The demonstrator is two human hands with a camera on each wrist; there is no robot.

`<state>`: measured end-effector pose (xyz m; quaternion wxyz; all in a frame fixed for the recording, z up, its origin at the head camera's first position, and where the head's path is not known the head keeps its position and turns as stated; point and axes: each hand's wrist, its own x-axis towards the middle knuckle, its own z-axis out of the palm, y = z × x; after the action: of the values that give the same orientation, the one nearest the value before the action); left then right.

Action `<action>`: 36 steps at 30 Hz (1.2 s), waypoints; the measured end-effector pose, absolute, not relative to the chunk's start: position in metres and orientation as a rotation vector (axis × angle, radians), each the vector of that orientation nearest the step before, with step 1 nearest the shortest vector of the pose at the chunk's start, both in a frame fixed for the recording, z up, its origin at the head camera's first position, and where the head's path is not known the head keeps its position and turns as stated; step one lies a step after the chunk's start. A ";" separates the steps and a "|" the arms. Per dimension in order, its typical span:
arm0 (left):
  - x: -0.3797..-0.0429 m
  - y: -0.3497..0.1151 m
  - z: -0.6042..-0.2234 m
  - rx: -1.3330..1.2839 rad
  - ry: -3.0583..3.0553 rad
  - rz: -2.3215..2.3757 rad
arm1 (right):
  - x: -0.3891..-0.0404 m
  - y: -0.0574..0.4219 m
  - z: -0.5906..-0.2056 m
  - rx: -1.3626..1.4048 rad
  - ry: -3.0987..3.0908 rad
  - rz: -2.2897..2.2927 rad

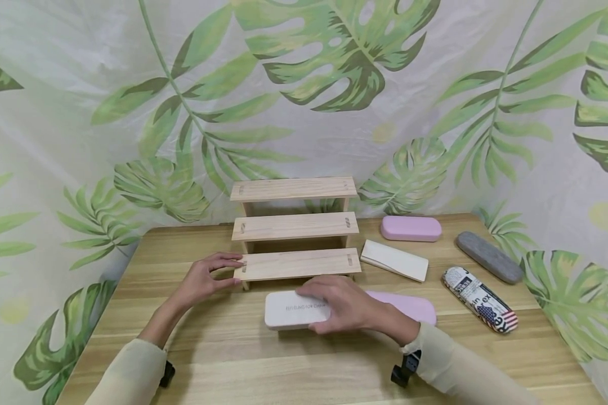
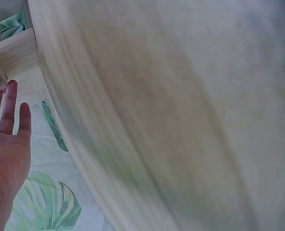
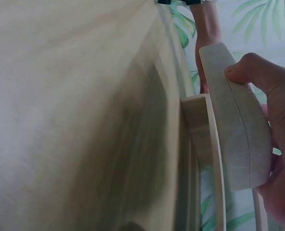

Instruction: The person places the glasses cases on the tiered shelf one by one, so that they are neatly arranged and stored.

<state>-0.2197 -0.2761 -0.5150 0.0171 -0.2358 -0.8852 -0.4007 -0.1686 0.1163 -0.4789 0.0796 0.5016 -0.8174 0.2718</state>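
Note:
My right hand grips a white glasses case with small dark lettering on top, in front of the lowest step of a three-step wooden shelf. The right wrist view shows the thumb pressed on one side of the case, which is raised off the tabletop. At the left end of the lowest step is my left hand, its fingertips right at the board's edge. In the left wrist view the fingers of the left hand are stretched out beside the shelf's wooden side.
Right of the shelf lie a pink case, a flat cream case, a grey case and a newspaper-print case. Another pink case is partly hidden behind my right hand. A leaf-print cloth hangs behind the wooden table.

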 end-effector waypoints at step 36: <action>-0.218 -0.274 -0.511 -0.717 -2.755 -1.263 | -0.225 0.101 -0.427 1.419 -2.361 0.858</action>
<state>-0.2182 -0.2740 -0.5107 0.0135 -0.2302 -0.8845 -0.4055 -0.2246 0.1006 -0.4266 0.1280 0.4878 -0.8116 0.2951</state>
